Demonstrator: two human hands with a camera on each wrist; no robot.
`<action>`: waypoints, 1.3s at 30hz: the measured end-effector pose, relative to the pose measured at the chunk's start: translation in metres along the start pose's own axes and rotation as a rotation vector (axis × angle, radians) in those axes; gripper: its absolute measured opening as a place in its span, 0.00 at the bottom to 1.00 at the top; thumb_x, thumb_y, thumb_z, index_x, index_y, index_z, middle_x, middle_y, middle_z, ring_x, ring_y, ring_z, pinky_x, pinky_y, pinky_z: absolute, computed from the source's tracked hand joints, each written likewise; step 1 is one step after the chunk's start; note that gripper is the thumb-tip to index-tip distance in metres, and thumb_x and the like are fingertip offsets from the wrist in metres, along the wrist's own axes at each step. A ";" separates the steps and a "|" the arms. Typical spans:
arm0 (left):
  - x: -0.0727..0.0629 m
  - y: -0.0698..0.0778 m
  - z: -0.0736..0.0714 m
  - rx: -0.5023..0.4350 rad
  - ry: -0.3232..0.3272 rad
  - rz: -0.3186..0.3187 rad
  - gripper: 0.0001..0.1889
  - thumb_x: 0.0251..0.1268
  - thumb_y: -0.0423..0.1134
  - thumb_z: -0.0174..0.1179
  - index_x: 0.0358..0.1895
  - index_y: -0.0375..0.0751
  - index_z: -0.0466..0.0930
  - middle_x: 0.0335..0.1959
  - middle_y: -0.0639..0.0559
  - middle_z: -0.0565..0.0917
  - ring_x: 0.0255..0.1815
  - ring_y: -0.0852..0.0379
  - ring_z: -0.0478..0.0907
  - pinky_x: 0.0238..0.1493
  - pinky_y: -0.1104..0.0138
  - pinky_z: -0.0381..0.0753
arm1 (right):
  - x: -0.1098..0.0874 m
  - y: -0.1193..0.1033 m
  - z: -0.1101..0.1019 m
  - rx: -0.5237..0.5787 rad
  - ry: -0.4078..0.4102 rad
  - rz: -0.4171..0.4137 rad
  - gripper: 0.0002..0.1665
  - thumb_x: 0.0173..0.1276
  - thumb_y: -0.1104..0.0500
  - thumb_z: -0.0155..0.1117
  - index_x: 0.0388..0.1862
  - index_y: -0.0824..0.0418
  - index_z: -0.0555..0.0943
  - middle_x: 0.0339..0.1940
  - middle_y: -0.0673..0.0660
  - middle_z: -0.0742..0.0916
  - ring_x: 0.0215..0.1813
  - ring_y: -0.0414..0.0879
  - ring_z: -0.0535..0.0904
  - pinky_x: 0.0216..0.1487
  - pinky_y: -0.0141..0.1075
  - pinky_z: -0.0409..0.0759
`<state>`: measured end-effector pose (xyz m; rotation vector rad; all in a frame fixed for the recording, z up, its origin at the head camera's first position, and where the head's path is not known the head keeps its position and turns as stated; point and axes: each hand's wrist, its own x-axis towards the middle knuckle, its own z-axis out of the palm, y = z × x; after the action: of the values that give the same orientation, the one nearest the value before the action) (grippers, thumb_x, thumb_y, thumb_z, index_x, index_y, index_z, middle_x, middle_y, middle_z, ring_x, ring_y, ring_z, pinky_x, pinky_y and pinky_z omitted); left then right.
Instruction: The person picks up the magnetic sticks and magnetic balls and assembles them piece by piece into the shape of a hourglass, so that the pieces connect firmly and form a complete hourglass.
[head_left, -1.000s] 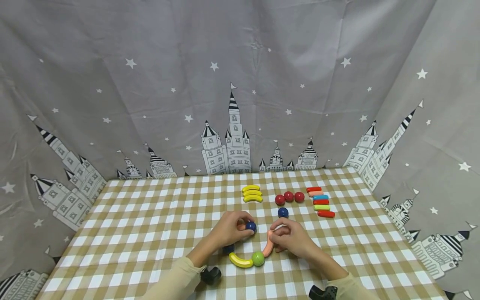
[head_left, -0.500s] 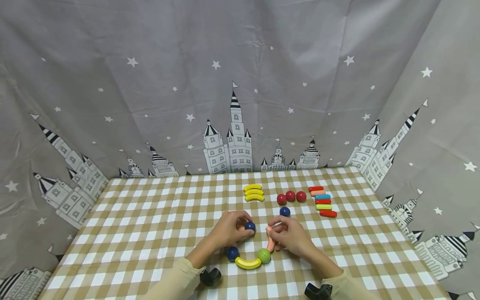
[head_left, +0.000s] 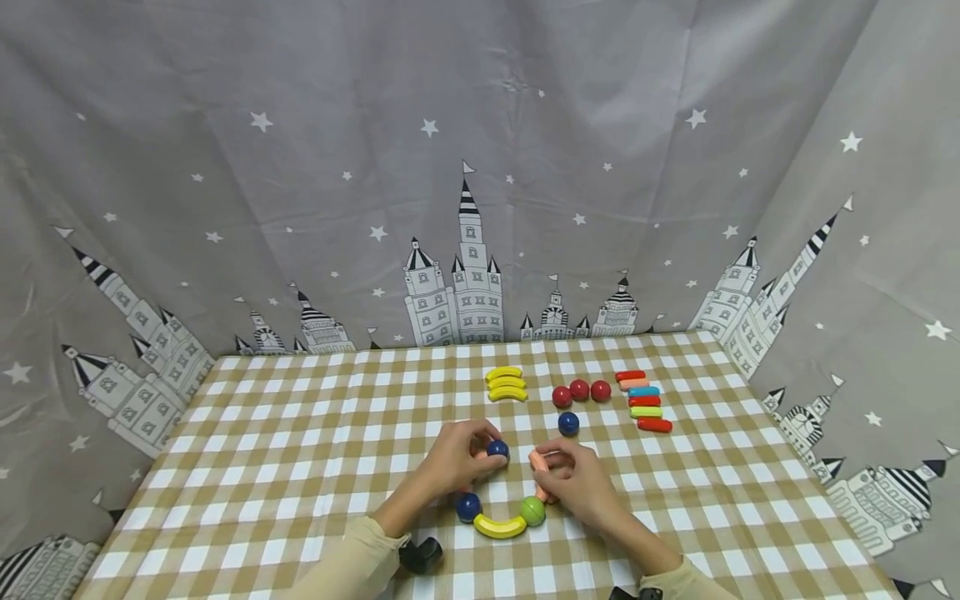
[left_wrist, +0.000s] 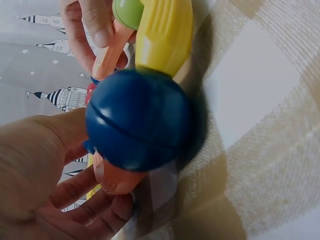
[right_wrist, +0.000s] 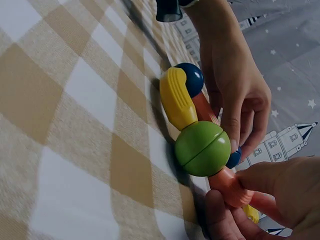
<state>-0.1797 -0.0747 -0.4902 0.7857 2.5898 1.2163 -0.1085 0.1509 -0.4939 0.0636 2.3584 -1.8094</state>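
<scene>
As we pan across from the left, over the cloth-covered bench (head_left: 300,433), we reach the left hand (head_left: 456,457) at the lower centre of the frame, thumb and forefinger pinching the far blue ball (head_left: 497,451). One orange stick (right_wrist: 204,107), clear in the right wrist view, runs from the near blue ball (head_left: 468,507) up to that same hand. Near blue ball touching the curved yellow stick (head_left: 499,527), bottom centre, and that stick touching the green ball (head_left: 532,511)! Up above, close to the middle, lie three yellow sticks (head_left: 506,383), side by side. Next comes a second orange stick (head_left: 536,461), slanting up from the green ball, and the right hand (head_left: 579,483) has it, thumb and fingers narrowed on it, its top end apart from the far blue ball. Just above that hand sits a lone blue ball (head_left: 568,423); beyond it, three red balls (head_left: 580,390) in a row. Furthest right on the bench, six straight sticks (head_left: 645,401) line up in red, orange, blue and lime.
</scene>
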 end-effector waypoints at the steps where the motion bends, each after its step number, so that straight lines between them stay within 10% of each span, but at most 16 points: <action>1: 0.000 0.000 0.000 -0.002 0.001 -0.003 0.14 0.64 0.41 0.73 0.48 0.40 0.86 0.37 0.54 0.86 0.32 0.60 0.78 0.33 0.69 0.77 | 0.000 0.000 -0.001 -0.020 0.003 -0.007 0.21 0.65 0.66 0.73 0.57 0.66 0.81 0.43 0.58 0.88 0.33 0.45 0.85 0.31 0.35 0.84; 39: 0.001 0.002 0.003 0.001 -0.022 0.032 0.14 0.61 0.36 0.75 0.50 0.42 0.88 0.39 0.56 0.86 0.25 0.59 0.73 0.27 0.70 0.69 | 0.033 -0.009 -0.010 -0.307 -0.179 -0.184 0.11 0.67 0.67 0.71 0.47 0.59 0.88 0.43 0.53 0.89 0.37 0.43 0.82 0.33 0.32 0.80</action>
<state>-0.1788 -0.0707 -0.4907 0.8388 2.5703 1.2078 -0.1430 0.1564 -0.4883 -0.3498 2.5458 -1.4290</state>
